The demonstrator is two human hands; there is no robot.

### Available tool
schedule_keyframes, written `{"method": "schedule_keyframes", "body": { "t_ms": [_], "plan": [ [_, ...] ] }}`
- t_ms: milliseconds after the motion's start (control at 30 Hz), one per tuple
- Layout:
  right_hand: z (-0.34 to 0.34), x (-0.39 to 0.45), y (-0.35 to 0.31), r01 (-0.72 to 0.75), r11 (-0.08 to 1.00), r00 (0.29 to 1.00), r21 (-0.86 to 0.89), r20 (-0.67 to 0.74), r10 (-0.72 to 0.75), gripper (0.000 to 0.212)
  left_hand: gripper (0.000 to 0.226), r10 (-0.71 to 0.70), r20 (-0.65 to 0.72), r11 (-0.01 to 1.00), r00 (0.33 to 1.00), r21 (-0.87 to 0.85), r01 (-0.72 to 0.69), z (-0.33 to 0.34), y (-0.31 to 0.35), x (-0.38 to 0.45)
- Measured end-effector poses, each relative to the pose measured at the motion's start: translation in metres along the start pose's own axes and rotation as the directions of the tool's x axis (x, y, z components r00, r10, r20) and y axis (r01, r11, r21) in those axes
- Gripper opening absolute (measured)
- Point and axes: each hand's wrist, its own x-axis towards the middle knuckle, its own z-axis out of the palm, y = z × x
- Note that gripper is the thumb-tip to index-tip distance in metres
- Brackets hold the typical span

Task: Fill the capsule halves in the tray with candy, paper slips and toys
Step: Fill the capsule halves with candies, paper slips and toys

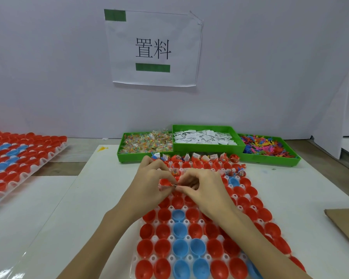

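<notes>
A white tray (170, 237) of red and blue capsule halves (178, 230) lies on the white mat before me. Its far row holds halves with candy, paper slips (195, 156) and toys in them. My left hand (149, 184) and my right hand (201, 186) meet above the tray's upper left part, both pinching small items between thumb and fingers; what they are is hard to tell, possibly slips or candy wrappers. Behind the tray stand three green bins: wrapped candy (147, 142), paper slips (204, 136) and colourful plastic toys (266, 144).
A second tray of red and blue capsule halves (18, 158) sits at the far left. A piece of brown cardboard (345, 224) lies at the right edge. A white wall with a paper sign (153, 49) rises behind the bins. A small yellow toy (102, 148) lies on the mat.
</notes>
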Motion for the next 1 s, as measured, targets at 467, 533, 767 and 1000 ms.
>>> {"method": "schedule_keyframes", "body": {
  "t_ms": [467, 533, 767, 1000],
  "plan": [
    [-0.0023, -0.0019, 0.0001, 0.071, 0.997, 0.995, -0.033, -0.071, -0.074, 0.013, 0.011, 0.038, 0.047, 0.998, 0.998, 0.04, -0.04, 0.0028, -0.001, -0.0028],
    [0.0002, -0.0029, -0.0012, 0.13, 0.987, 0.99, -0.098, -0.042, -0.134, 0.013, 0.011, 0.042, 0.055, 0.998, 0.998, 0.042, -0.044, 0.0027, -0.0013, -0.0025],
    [0.0026, -0.0039, 0.0009, 0.087, 0.99, 0.996, -0.112, 0.023, -0.085, 0.02, 0.01, 0.059, 0.039, 0.997, 0.997, 0.038, -0.061, 0.0028, -0.002, -0.0028],
    [-0.0016, -0.002, 0.0034, 0.034, 0.996, 0.999, -0.087, 0.005, -0.034, 0.006, 0.01, -0.001, -0.003, 1.0, 1.0, 0.026, 0.001, 0.0009, -0.0016, -0.0002]
  ]
}}
